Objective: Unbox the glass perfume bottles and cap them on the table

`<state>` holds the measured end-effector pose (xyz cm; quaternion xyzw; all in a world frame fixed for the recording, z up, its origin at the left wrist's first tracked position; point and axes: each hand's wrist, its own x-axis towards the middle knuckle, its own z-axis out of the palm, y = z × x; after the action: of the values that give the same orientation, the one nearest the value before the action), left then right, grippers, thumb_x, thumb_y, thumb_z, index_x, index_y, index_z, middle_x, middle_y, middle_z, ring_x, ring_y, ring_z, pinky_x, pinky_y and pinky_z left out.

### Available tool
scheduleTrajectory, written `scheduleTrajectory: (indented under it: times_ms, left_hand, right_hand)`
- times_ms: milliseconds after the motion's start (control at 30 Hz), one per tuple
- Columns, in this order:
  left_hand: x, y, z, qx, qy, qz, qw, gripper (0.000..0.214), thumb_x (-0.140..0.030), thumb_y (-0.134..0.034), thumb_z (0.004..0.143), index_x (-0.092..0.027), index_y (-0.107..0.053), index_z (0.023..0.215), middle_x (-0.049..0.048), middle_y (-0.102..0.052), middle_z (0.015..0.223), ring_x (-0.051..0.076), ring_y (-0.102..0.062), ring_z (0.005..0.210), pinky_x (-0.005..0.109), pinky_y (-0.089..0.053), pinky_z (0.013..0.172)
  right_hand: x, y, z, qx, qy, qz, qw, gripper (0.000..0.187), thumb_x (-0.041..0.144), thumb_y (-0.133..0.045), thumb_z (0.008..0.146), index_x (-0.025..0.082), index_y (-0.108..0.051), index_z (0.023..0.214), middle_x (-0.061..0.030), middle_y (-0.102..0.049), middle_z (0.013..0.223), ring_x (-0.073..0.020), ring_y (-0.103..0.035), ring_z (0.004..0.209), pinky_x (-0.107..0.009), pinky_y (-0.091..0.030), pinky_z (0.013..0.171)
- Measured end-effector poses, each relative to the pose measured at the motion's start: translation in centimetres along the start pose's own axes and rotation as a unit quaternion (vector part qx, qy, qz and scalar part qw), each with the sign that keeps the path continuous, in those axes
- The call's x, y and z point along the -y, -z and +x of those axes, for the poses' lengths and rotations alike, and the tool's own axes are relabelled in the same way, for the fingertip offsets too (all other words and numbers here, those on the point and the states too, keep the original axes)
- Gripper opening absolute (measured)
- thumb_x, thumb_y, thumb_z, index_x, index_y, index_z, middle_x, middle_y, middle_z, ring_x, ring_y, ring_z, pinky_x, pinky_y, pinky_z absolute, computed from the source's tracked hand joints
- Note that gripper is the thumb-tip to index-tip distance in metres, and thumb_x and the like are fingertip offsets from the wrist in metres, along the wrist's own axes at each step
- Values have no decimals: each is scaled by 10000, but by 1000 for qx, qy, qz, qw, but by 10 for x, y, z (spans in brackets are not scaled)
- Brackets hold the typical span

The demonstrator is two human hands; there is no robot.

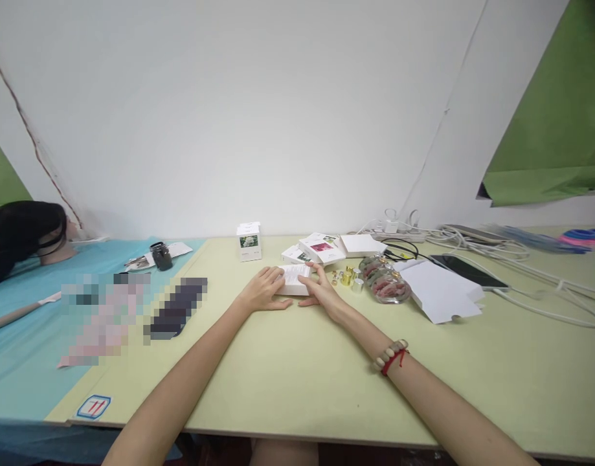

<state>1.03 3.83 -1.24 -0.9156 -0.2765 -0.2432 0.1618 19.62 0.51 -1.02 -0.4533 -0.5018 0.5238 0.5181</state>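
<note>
A small white box [293, 282] with printed text on its upper face lies at the table's middle, between my two hands. From the left, my left hand [264, 289] grips it, fingers over the top edge and thumb reaching along the near side. On the other end my right hand [323, 292] is closed round the right side, with fingers on the upper face. Just right of that hand stand gold and silver caps [351, 279]. Several clear round bottles [387, 281] with reddish contents lie beyond them. Behind the hands are flat white boxes [322, 248] with flower pictures.
Upright white boxes [250, 243] stand near the wall. At right are unfolded white card [440, 291], a dark tablet [469, 272] and white cables [544, 278]. At left, a dark jar [161, 257] and a mannequin head [32, 226] rest on blue cloth [15, 382].
</note>
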Motion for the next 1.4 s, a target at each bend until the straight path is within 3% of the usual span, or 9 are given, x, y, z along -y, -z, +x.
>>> scheduleTrajectory:
  times_ms: [167,300,467,667,867,1067,1300,1400]
  left_hand:
    - [1,1,1,-71,63,-17,995,700,-552,-536,694,-137,-319,1215,170,-402,1258,265,-350,1206,401,-309,975]
    - [1,1,1,-70,70,-15,995,875,-514,-573,662,-117,-157,1321,170,-309,1345,284,-220,1291,408,-234,1030]
    - [1,-1,1,-77,92,-14,993,856,-461,-619,601,-128,-216,1279,174,-341,1315,318,-173,1308,436,-237,1021]
    - [0,-2,1,-87,107,-11,990,844,-464,-601,620,-121,-197,1277,200,-309,1334,333,-164,1309,465,-218,1016]
    - [1,-2,1,-56,106,-15,993,802,-410,-582,648,-133,-197,1295,181,-341,1320,323,-231,1285,445,-241,996]
    - [1,0,2,-60,93,-10,994,755,-411,-562,658,-123,-228,1270,169,-365,1298,294,-244,1279,410,-250,1000]
    - [-1,3,3,-53,114,2,992,735,-370,-586,625,-158,-254,1246,161,-405,1258,301,-308,1240,404,-263,970]
    - [-1,4,3,-59,117,-4,991,709,-391,-577,625,-158,-276,1224,155,-432,1226,294,-333,1220,390,-263,964]
  right_hand:
    - [7,-7,-12,44,116,-64,990,838,287,-658,631,341,-187,1322,-69,-496,1213,-148,-609,766,-237,-536,502]
    - [10,-12,-17,61,183,-127,973,708,301,-617,673,308,-292,1302,-71,-453,1262,-125,-603,741,-199,-507,495]
    - [15,-17,-19,25,174,-139,975,487,418,-454,779,297,-387,1246,-61,-492,1206,-125,-602,703,-203,-489,453]
    - [14,-23,-23,30,176,-151,972,482,445,-499,743,276,-364,1174,-77,-476,1212,-121,-599,684,-196,-478,426]
    - [8,-23,-18,26,161,-131,978,422,444,-532,709,259,-349,1041,-67,-462,1207,-110,-594,643,-203,-472,417]
    - [4,-20,-14,3,177,-159,971,352,381,-534,711,244,-319,953,-6,-546,919,-99,-550,564,-214,-450,446]
    - [5,-17,-13,-55,227,-214,949,304,278,-454,748,238,-397,1044,-41,-482,1103,-138,-558,795,-265,-473,636]
    - [5,-13,-13,-95,271,-275,917,212,164,-372,738,224,-519,878,-43,-437,1163,-185,-497,1002,-295,-455,721]
